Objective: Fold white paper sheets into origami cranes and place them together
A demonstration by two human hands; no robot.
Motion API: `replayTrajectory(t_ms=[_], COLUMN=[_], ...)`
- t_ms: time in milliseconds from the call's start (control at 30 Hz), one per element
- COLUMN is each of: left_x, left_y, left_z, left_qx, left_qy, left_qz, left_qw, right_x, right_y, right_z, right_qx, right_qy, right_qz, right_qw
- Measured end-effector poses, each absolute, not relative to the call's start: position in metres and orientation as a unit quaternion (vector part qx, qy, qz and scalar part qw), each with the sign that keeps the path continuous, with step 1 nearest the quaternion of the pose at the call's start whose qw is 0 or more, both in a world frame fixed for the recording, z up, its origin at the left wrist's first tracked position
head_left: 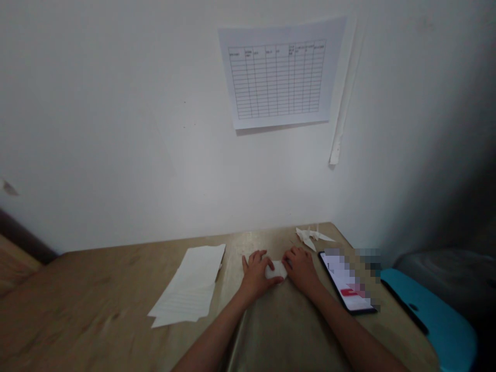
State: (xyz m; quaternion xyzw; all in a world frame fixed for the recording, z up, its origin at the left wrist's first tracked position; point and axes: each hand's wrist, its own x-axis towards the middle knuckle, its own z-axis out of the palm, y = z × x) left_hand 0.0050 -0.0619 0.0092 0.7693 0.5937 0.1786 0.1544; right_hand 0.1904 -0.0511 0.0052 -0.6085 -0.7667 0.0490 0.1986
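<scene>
A small piece of white paper (277,270), apparently folded, lies on the wooden table between my two hands. My left hand (256,273) holds it from the left, thumb along the near edge and index finger by the upper left corner. The other left fingers rest spread on the tabletop. From the right, the curled fingers of my right hand (301,265) press on the paper's right edge, and they hide part of it.
Sheets of white paper (189,287) lie left on the table (104,294). Torn paper scraps (310,236) sit at the back right, near a phone (344,284) with its screen lit. A turquoise object (434,310) stands beyond the right edge. A printed table sheet (279,77) hangs on the wall.
</scene>
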Motion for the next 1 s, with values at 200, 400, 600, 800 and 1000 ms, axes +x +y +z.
replayTrajectory(t_ms=[200,400,600,800,1000], left_x=[0.0055,0.0055,0.0058,0.0061,0.0054], left_y=[-0.0624,-0.063,-0.0631,-0.0626,-0.0617], left_z=[0.0102,0.0113,0.0144,0.0168,0.0147], left_qx=[0.768,0.766,0.767,0.762,0.764], left_qy=[0.596,0.598,0.595,0.602,0.599], left_qz=[0.174,0.178,0.177,0.167,0.167], left_qw=[0.156,0.156,0.162,0.171,0.173], right_x=[0.1877,0.1855,0.183,0.1818,0.1816], right_y=[-0.0508,-0.0506,-0.051,-0.0512,-0.0509], right_z=[0.0052,0.0042,0.0048,0.0046,0.0036], right_qx=[-0.616,-0.621,-0.621,-0.625,-0.626], right_qy=[-0.765,-0.762,-0.764,-0.762,-0.761], right_qz=[0.025,0.017,0.006,-0.002,-0.003], right_qw=[0.185,0.18,0.172,0.171,0.172])
